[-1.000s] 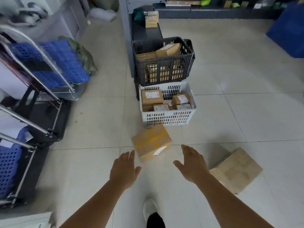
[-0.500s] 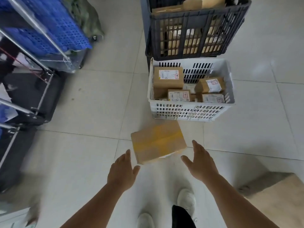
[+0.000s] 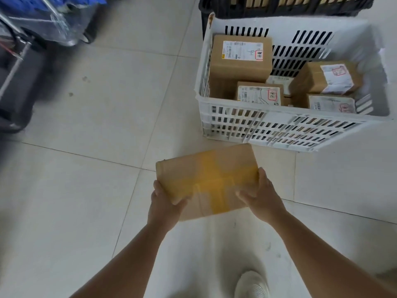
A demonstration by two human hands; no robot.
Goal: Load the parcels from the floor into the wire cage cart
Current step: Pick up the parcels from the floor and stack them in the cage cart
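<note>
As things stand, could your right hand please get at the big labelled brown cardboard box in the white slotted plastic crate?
Probably not: the right hand grips the yellow-taped cardboard parcel.

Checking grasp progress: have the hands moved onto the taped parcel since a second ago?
Yes. Left hand and right hand closed inward onto the taped parcel, toward the white crate.

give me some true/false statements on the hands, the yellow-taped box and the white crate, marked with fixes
1. Both hands grip the yellow-taped box. True: left hand and right hand hold opposite ends.
2. The white crate is empty. False: it holds several labelled parcels.
3. The box sits inside the crate. False: it is outside, in front of it.
4. A dark crate stands behind the white one. True.
</note>
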